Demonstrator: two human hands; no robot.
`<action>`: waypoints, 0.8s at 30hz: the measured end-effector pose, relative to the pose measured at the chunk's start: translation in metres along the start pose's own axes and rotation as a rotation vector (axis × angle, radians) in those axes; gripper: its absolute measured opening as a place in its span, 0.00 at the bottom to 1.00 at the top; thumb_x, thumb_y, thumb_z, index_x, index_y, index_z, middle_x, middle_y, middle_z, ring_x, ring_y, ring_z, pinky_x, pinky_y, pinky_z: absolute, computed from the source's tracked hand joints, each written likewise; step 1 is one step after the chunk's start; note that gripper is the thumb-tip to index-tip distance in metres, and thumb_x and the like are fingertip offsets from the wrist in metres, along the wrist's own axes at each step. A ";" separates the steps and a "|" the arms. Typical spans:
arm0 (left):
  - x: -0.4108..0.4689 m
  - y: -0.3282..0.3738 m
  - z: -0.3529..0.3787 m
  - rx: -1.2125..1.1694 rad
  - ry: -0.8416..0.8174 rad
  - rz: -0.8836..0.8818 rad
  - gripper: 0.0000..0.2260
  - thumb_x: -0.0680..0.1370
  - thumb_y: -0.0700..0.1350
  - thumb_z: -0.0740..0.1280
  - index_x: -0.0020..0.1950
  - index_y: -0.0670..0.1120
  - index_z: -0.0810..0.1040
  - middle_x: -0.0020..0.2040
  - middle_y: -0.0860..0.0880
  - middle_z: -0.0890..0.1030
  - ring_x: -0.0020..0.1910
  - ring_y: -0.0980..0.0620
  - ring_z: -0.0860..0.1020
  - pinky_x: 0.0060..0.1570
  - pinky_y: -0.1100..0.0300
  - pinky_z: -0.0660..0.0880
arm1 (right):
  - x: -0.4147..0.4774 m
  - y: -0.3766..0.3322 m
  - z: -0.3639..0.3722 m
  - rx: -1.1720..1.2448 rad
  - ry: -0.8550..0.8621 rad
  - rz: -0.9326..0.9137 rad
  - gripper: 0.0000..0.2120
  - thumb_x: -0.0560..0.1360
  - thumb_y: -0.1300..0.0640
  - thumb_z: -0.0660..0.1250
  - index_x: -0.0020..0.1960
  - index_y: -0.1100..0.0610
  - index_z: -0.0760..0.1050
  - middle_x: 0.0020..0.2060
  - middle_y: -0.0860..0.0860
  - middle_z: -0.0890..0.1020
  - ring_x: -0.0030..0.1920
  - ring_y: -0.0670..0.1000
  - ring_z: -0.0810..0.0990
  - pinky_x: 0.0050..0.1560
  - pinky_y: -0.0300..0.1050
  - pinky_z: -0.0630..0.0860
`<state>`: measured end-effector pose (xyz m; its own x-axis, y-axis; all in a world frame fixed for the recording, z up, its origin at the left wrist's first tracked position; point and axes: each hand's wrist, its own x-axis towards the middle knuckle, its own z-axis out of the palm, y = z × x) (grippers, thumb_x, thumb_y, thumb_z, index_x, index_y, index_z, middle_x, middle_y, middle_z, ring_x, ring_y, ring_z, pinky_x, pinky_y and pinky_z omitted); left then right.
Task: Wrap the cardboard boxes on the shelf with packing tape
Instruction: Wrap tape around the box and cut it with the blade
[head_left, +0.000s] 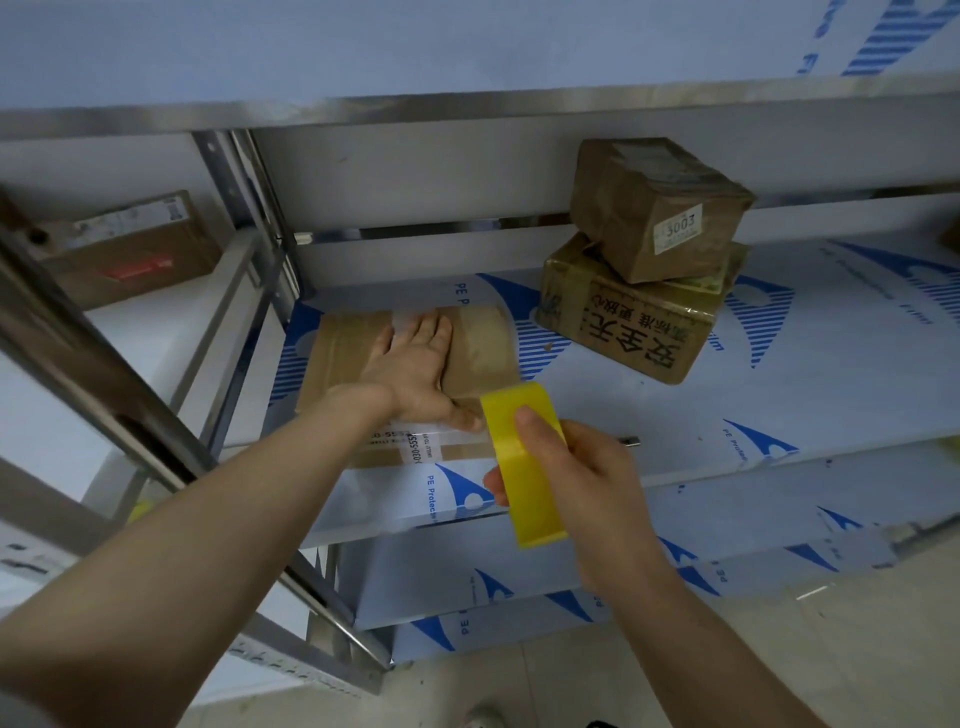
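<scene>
Film-covered metal shelf (779, 395): left hand (415, 364) flat on cardboard box (343, 353); right hand (582, 478) grips yellow tape roll (524, 467).

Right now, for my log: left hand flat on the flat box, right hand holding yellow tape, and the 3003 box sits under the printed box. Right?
No: in the head view the 3003 box sits on top of the printed box, not under it. The rest holds: left hand flat on the flat box, right hand holding yellow tape.
</scene>
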<state>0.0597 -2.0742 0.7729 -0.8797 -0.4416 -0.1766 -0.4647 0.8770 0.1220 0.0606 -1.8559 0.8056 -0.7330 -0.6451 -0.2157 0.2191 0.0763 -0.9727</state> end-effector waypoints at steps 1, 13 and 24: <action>0.000 0.000 -0.001 0.003 -0.004 -0.003 0.54 0.67 0.64 0.71 0.78 0.45 0.40 0.79 0.47 0.41 0.77 0.49 0.39 0.75 0.48 0.39 | -0.001 0.005 0.000 0.006 0.011 0.011 0.14 0.75 0.49 0.65 0.44 0.60 0.78 0.32 0.53 0.84 0.28 0.44 0.82 0.26 0.33 0.73; 0.003 0.001 -0.007 0.005 -0.122 -0.027 0.55 0.67 0.59 0.73 0.77 0.45 0.36 0.78 0.47 0.37 0.76 0.49 0.36 0.74 0.48 0.36 | 0.010 0.048 0.003 0.109 0.082 0.062 0.09 0.75 0.53 0.66 0.41 0.59 0.77 0.31 0.54 0.84 0.30 0.50 0.83 0.33 0.41 0.80; 0.077 0.055 -0.024 -0.057 0.015 -0.214 0.41 0.76 0.70 0.45 0.78 0.41 0.45 0.78 0.41 0.50 0.77 0.43 0.51 0.74 0.46 0.49 | 0.037 0.055 0.005 0.108 0.163 0.090 0.19 0.75 0.51 0.67 0.39 0.67 0.76 0.26 0.59 0.80 0.25 0.53 0.81 0.36 0.53 0.79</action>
<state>-0.0359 -2.0640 0.7894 -0.7616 -0.6196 -0.1898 -0.6456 0.7510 0.1388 0.0492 -1.8794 0.7444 -0.7999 -0.5073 -0.3205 0.3494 0.0405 -0.9361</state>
